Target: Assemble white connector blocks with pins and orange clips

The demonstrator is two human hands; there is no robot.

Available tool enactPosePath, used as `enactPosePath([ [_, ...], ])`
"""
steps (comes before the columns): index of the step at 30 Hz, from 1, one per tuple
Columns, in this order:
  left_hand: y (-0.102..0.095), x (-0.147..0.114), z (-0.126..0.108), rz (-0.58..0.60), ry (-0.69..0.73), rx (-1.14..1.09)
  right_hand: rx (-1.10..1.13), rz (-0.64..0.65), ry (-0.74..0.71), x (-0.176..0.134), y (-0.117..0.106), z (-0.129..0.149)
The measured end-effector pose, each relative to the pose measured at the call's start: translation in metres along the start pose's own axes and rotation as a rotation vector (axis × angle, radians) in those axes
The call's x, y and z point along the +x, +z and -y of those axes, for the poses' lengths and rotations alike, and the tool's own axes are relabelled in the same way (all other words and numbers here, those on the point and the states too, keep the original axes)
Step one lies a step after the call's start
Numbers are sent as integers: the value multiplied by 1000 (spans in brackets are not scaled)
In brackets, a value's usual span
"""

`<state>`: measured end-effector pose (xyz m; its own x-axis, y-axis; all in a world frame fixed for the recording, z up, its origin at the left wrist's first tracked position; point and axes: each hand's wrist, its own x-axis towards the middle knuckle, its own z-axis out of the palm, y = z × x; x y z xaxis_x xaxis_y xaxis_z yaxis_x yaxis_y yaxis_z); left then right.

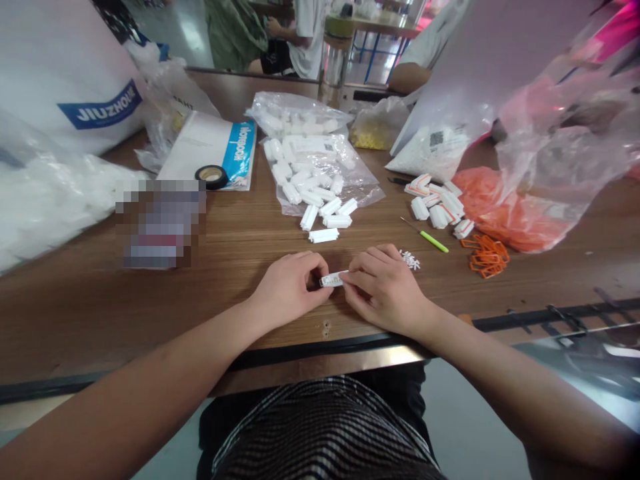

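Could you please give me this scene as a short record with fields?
left hand: thumb and finger at the near-left end of a small white part
right hand: fingers over that part's right end; exact grip hidden
beside right hand: tiny white pieces
tool: thin pick with green handle, lying on the wooden table
beyond hands: white housings, some on a clear bag
right side: orange-striped white parts, orange clips
left side: black tape roll on a notebook

Your bare left hand (290, 285) arches thumb and forefinger into a pinch; your bare right hand (389, 287) faces it, fingers bent. Your two bare forearms (165, 377) slant inward.
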<state>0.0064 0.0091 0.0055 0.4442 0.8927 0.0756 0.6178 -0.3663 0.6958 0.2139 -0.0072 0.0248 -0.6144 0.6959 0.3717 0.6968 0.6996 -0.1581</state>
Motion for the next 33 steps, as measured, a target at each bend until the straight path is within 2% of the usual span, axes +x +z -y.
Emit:
enactPosePath([
  [5,0,-1,1,11,6,2,125,37,61,-2,-4,-3],
  [7,0,-1,2,13,9,7,222,-7,138,-9,-10,-13],
  [10,-1,0,2,17,18,14,285,-116,395,-24,-25,-42],
  [11,-1,0,2,19,21,17,261,-112,495,-30,-31,-54],
  [13,-2,0,2,22,24,28,123,-14,679,-43,-40,-77],
  [15,-2,1,2,26,22,37,30,107,795,-56,-45,-95],
  [17,-2,1,2,29,22,40,36,171,812,-67,-45,-105],
  [21,-2,2,2,31,21,45,36,151,722,-74,-39,-108],
  [26,-2,1,1,30,17,48,-70,175,447,-69,-43,-110],
  [28,-3,1,1,36,13,46,-93,180,397,-69,-46,-111],
  [30,-2,0,1,36,12,44,-74,161,460,-71,-47,-112],
  [33,-2,0,2,32,12,41,-45,117,646,-75,-48,-111],
])
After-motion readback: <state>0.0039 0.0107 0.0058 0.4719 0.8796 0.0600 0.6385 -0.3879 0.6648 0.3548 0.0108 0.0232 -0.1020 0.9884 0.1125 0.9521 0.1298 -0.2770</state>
